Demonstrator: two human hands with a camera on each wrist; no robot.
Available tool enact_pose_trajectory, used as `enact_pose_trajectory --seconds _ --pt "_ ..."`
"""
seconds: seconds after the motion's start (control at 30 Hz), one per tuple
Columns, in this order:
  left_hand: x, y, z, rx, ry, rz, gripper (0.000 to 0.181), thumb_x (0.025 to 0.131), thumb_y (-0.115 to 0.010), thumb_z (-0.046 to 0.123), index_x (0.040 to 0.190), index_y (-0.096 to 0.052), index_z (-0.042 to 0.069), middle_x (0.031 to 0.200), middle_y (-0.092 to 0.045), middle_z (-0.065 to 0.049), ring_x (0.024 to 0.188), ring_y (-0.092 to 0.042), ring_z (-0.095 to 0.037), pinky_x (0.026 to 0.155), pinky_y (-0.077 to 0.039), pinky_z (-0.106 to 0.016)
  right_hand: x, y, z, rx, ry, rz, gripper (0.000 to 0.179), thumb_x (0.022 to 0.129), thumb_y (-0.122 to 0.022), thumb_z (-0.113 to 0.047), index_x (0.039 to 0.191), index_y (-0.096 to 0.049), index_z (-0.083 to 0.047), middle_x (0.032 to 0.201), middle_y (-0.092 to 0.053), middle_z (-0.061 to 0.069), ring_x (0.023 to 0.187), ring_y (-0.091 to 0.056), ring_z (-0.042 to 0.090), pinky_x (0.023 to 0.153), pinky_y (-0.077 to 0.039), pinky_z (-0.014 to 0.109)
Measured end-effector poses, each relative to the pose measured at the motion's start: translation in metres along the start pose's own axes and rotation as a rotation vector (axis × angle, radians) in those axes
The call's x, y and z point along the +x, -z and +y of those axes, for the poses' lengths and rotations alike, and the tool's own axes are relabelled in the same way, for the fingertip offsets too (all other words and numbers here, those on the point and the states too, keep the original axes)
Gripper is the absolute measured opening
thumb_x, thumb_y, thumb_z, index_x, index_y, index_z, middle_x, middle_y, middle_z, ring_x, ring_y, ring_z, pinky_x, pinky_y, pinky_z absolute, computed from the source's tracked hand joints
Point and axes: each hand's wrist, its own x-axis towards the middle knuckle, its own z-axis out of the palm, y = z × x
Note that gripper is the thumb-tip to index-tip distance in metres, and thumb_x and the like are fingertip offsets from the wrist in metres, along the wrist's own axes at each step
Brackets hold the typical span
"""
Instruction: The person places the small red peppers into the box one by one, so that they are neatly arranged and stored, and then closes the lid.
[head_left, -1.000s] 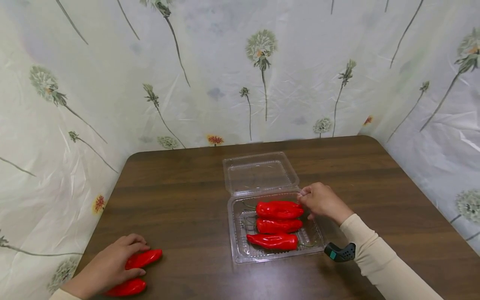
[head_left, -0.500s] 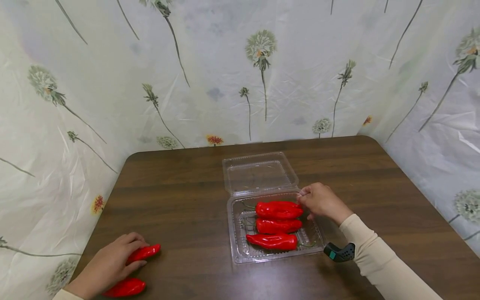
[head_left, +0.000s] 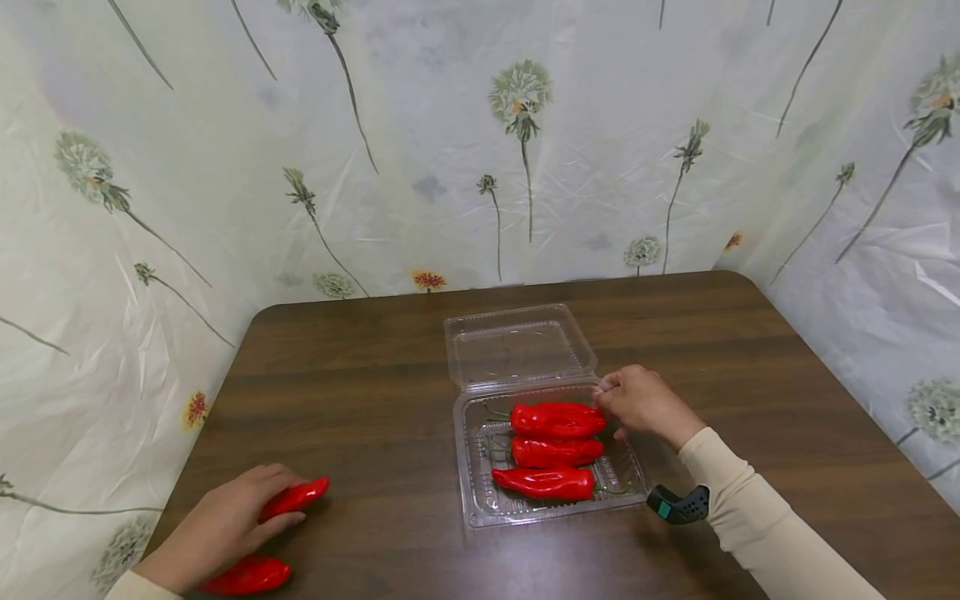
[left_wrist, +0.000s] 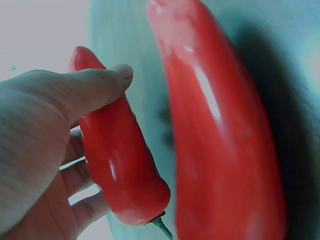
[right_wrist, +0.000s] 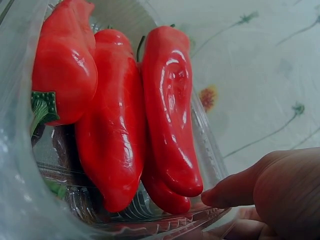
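Observation:
My left hand [head_left: 228, 521] grips a glossy red pepper [head_left: 296, 497] at the table's left front. In the left wrist view the thumb crosses this pepper [left_wrist: 127, 155], with the fingers behind it and its green stem pointing down. A second red pepper [head_left: 251, 575] lies on the table nearer the front edge, partly covered by the hand. At center, a clear plastic clamshell container [head_left: 480, 512] stands with its lid folded back, and several red peppers [head_left: 551, 483] lie in its base. My right hand [head_left: 641, 404] pinches the base's rim at the back right corner, beside the pepper tips [right_wrist: 170, 120].
The open lid [head_left: 517, 346] lies flat behind the base on the brown wooden table [head_left: 360, 375]. A dark band with a wrist device [head_left: 678, 504] is on the right wrist. Floral-printed curtain sheeting [head_left: 420, 167] encloses the table's back and sides.
My left hand has closed round the farther loose pepper and shifted it slightly, its tip now angled up and right. The nearer pepper stays in place. My right hand keeps its hold on the rim.

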Motion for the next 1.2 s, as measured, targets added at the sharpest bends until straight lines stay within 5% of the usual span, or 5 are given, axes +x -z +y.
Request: enact_pose_trajectory --seconds 0.63,1.2 --pt "0.044 0.011 0.035 -0.013 -0.152 0.042 0.035 0.082 -0.084 0.034 0.112 -0.07 0.025 0.103 -0.063 0.016 0.088 -0.06 -0.003 0.074 -0.056 -0.03 0.0 -0.001 0.0 0.016 0.002 -0.008 0.014 0.098 -0.065 -0.014 0.1 -0.07 -0.002 0.077 -0.061 0.009 0.053 -0.064 0.016 0.058 -0.058 0.032" --pt "0.089 0.019 0.08 -0.061 -0.254 0.006 0.034 0.084 -0.083 0.038 0.113 -0.069 0.029 0.102 -0.059 0.021 0.086 -0.055 0.001 0.076 -0.054 -0.025 0.001 0.0 0.0 0.028 -0.002 -0.017 0.015 0.098 -0.064 -0.014 0.102 -0.07 0.0 0.078 -0.061 0.01 0.054 -0.065 0.018 0.059 -0.058 0.031"
